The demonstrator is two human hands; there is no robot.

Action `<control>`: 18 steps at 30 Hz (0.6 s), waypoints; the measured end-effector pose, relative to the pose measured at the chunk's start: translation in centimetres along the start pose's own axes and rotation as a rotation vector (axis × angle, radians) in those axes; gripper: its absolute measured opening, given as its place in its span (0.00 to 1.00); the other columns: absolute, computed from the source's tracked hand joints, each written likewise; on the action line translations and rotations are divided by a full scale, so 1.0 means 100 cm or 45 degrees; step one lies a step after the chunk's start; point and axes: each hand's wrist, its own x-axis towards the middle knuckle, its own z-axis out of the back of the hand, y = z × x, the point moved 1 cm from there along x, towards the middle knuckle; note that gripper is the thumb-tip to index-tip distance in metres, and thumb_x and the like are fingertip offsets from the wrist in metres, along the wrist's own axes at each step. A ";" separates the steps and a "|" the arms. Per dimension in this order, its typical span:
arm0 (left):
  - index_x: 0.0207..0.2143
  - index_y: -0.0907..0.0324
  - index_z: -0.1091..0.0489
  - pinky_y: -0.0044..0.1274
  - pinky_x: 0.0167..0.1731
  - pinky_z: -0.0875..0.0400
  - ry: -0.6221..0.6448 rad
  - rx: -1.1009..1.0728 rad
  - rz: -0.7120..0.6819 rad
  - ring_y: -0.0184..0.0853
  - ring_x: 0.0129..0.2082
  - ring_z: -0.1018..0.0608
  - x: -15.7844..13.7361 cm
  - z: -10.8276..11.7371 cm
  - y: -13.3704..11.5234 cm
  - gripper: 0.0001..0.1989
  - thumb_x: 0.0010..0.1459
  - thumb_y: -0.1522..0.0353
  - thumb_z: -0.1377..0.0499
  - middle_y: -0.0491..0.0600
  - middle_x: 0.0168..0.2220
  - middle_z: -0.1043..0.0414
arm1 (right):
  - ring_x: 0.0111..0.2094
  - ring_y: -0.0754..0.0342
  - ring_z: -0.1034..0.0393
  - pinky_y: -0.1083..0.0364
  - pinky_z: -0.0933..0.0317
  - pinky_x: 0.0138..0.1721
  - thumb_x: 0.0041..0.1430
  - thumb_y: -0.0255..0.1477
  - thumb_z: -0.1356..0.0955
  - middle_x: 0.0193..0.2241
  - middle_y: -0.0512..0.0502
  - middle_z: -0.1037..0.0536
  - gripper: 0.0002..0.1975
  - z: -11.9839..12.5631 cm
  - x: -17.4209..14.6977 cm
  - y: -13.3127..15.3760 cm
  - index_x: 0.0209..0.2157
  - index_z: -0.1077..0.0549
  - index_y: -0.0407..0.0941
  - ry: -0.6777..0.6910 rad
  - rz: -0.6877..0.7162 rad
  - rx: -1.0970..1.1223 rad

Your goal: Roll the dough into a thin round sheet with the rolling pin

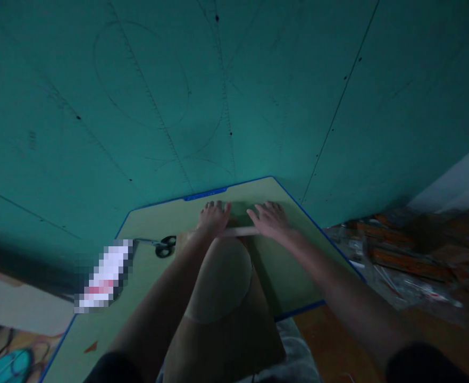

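A pale rolling pin (239,231) lies crosswise at the far end of a flat, pale, rounded sheet (222,282) that looks like dough. Beneath the sheet is a brown board (222,346), jutting past the table's near edge. My left hand (214,217) rests on the pin's left part, palm down, fingers stretched forward. On its right end lies my right hand (271,218), also flat, with the thumb held apart. Both palms hide the pin's ends. Black-handled scissors (165,246) lie left of my left hand.
The pale table (302,266) has a blue rim and stands against a green wall (258,106) marked with lines and circles. A pixelated white object (106,276) and an orange scrap (91,347) lie at left. Plastic-wrapped items (410,260) are on the floor at right.
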 end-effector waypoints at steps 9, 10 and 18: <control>0.57 0.60 0.32 0.44 0.60 0.38 -0.027 -0.001 0.083 0.53 0.64 0.34 -0.108 0.016 -0.034 0.24 0.69 0.55 0.51 0.61 0.61 0.32 | 0.57 0.39 0.34 0.40 0.39 0.57 0.71 0.41 0.41 0.57 0.31 0.28 0.25 -0.024 -0.090 -0.003 0.59 0.29 0.41 -0.186 0.325 -0.007; 0.58 0.58 0.33 0.44 0.60 0.38 -0.011 -0.004 0.029 0.53 0.64 0.34 -0.129 0.018 -0.039 0.24 0.68 0.54 0.52 0.59 0.62 0.33 | 0.57 0.38 0.34 0.39 0.38 0.56 0.70 0.41 0.40 0.58 0.32 0.29 0.26 -0.029 -0.104 -0.005 0.61 0.32 0.42 -0.209 0.345 0.016; 0.68 0.57 0.45 0.43 0.62 0.39 -0.080 -0.005 -0.058 0.48 0.65 0.35 -0.211 0.026 -0.039 0.30 0.68 0.55 0.51 0.56 0.66 0.37 | 0.64 0.37 0.40 0.37 0.40 0.60 0.70 0.42 0.42 0.64 0.33 0.34 0.28 -0.043 -0.135 -0.003 0.65 0.36 0.42 -0.247 0.437 0.042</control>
